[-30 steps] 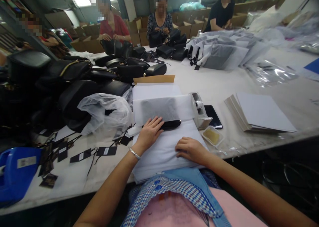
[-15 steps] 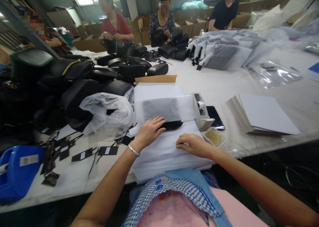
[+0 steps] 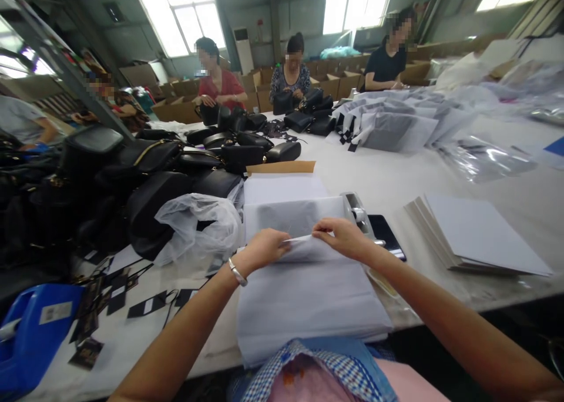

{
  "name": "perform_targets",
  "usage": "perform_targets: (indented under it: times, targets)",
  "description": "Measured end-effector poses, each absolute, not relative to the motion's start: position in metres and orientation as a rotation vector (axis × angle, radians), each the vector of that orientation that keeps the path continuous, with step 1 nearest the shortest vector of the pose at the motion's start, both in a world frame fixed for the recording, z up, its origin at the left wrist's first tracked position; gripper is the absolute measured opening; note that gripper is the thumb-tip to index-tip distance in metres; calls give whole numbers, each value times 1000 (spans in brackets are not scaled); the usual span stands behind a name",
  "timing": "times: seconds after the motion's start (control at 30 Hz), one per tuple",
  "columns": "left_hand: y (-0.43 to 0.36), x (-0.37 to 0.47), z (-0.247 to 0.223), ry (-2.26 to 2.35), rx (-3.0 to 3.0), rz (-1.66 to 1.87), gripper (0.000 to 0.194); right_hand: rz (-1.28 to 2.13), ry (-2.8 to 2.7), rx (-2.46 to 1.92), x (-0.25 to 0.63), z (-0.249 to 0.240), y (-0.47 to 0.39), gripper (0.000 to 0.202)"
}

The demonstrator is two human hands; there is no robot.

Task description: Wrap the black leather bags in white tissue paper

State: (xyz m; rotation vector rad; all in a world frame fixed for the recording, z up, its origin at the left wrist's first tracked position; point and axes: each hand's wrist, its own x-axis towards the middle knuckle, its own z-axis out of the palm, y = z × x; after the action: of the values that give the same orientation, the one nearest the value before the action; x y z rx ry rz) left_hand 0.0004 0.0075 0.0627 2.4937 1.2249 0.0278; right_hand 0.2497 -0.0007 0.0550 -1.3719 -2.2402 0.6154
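My left hand (image 3: 267,250) pinches the edge of a thin white paper sheet (image 3: 304,250), a silver bangle on its wrist. Close beside it, my right hand (image 3: 341,236) pinches the same edge farther right. Between the hands the lifted edge runs nearly straight across. Just beyond, a dark flat shape, a black bag (image 3: 286,215) by its look, shows through the paper covering it. Underneath lies a stack of white paper (image 3: 308,308), with a brown sheet (image 3: 282,167) sticking out at its far end.
A tape dispenser (image 3: 353,205) and a phone (image 3: 388,234) stand right of the stack. Farther right are grey boards (image 3: 484,228). Black bags (image 3: 154,208), clear plastic (image 3: 200,223), tags (image 3: 147,303) and a blue container (image 3: 33,337) lie left. Co-workers (image 3: 291,76) work across the table.
My left hand has left the black bag's near edge, and both hands now grip the paper edge. The near paper has come up over the bag's exposed strip. The camera view has tilted up.
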Motion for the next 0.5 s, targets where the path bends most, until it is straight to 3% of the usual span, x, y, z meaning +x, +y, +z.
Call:
perform_targets:
  times: [0.1,0.23,0.4,0.5]
  targets:
    - [11,6,51,1321,2519,50,27,487,-2224,-1416,243,61,-8,26]
    - [13,7,44,1341,2553,45,21,247,-2378,-1401,230,57,-17,52]
    - [19,6,45,1333,2590,29,19,149,-2622,-1427,222,42,3,17]
    - [23,4,47,1344,2604,28,19,148,-2601,-1491,222,37,15,14]
